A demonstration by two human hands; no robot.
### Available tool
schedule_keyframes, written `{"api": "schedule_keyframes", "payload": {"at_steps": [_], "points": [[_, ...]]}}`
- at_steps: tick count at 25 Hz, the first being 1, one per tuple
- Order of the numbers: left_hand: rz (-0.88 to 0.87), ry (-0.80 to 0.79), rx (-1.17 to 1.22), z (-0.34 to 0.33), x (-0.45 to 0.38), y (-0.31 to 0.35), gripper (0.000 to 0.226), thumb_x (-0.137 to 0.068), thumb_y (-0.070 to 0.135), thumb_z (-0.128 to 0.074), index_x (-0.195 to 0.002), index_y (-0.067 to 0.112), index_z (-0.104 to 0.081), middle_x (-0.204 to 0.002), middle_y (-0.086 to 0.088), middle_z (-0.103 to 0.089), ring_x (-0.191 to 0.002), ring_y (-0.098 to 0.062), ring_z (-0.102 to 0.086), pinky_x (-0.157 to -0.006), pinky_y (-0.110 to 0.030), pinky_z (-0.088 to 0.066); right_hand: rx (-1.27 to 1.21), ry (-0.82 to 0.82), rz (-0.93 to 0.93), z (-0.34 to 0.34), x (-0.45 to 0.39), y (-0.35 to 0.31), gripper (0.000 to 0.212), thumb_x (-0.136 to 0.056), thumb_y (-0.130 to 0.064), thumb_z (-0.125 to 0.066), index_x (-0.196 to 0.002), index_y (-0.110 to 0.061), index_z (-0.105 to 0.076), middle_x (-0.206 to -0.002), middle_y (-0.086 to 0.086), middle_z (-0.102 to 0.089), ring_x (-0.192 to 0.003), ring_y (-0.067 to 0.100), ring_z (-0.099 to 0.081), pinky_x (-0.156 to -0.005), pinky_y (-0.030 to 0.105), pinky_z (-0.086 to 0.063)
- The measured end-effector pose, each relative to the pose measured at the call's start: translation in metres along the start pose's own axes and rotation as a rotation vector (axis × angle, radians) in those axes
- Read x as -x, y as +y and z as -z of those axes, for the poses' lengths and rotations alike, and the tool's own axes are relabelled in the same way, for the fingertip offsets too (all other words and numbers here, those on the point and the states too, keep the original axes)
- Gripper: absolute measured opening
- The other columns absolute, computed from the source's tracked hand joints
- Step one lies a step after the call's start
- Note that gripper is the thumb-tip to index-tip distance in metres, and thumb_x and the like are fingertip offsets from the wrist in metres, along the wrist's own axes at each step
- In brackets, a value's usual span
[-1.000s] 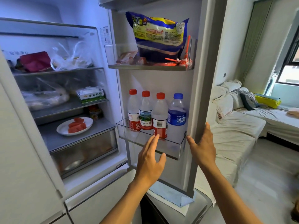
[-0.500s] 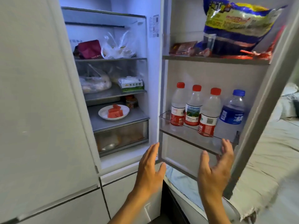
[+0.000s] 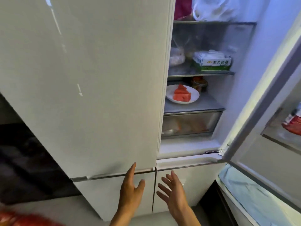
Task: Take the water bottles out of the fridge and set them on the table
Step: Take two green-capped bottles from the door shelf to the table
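Note:
The fridge stands with its right door (image 3: 254, 128) swung open and its left door (image 3: 91, 79) shut. Only the red-labelled base of one water bottle (image 3: 294, 124) shows in the door bin at the far right edge; the other bottles are out of frame. My left hand (image 3: 131, 191) is open, fingers up, in front of the seam below the left door. My right hand (image 3: 172, 191) is open too, fingers spread, before the lower right drawer front. Both hands hold nothing and are far left of the bottles.
Inside the fridge a white plate with watermelon pieces (image 3: 182, 95) sits on a shelf, a jar (image 3: 199, 83) behind it and a green-and-white carton (image 3: 213, 63) one shelf up. A clear crisper drawer (image 3: 190, 124) lies below. Something red and blurred (image 3: 21, 219) shows at bottom left.
The view has swung left and down, so the door bin with the bottles slid almost out of frame. Both hands dropped away from the bin to the lower fridge front.

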State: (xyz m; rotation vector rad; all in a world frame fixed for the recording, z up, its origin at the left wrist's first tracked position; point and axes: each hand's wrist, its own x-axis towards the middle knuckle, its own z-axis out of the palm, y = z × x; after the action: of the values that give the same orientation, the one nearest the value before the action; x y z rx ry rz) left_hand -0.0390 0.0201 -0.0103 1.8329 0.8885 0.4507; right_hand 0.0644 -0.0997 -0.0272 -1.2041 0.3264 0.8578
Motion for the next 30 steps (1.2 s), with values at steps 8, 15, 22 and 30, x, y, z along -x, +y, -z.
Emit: {"api": "schedule_keyframes", "payload": {"at_steps": [8,15,22,30], "points": [[0.196,0.066,-0.068,0.003,-0.005,-0.053,0.063,-0.090,0.010,-0.061,-0.144,0.030,-0.036,-0.147,0.012,-0.038,-0.133,-0.005,-0.035,-0.105,-0.019,-0.026,-0.329,-0.092,-0.387,-0.045,-0.128,0.002,0.056,-0.090,-0.055,-0.054,-0.113,-0.004,-0.053,-0.109,0.016,-0.057,-0.101,0.032,-0.059,-0.104,0.049,-0.043],[0.264,0.178,-0.094,-0.026,0.002,-0.049,0.054,-0.086,0.007,-0.064,-0.134,0.027,-0.049,-0.135,0.014,-0.047,-0.127,-0.005,-0.042,-0.098,-0.012,-0.027,-0.052,-0.123,-0.452,-0.048,-0.168,0.004,0.044,-0.092,-0.050,-0.056,-0.117,-0.014,-0.057,-0.105,0.012,-0.059,-0.093,0.026,-0.061,-0.079,0.045,-0.051],[0.224,0.180,-0.060,-0.030,0.021,-0.038,0.052,-0.078,0.024,-0.065,-0.116,0.052,-0.045,-0.124,0.034,-0.050,-0.116,0.011,-0.048,-0.096,-0.014,-0.035,-0.067,-0.084,-0.404,-0.039,-0.147,0.019,0.048,-0.092,-0.055,-0.055,-0.117,-0.014,-0.057,-0.116,0.009,-0.061,-0.093,0.024,-0.061,-0.072,0.041,-0.049],[0.109,0.225,-0.042,0.019,0.073,-0.046,0.076,-0.080,0.012,-0.069,-0.109,0.077,-0.042,-0.121,0.048,-0.044,-0.115,0.020,-0.044,-0.088,0.005,-0.031,-0.015,0.079,-0.322,-0.010,-0.059,0.090,0.037,-0.099,-0.043,-0.047,-0.117,-0.012,-0.056,-0.096,0.012,-0.062,-0.078,0.032,-0.061,-0.066,0.037,-0.049]]}}
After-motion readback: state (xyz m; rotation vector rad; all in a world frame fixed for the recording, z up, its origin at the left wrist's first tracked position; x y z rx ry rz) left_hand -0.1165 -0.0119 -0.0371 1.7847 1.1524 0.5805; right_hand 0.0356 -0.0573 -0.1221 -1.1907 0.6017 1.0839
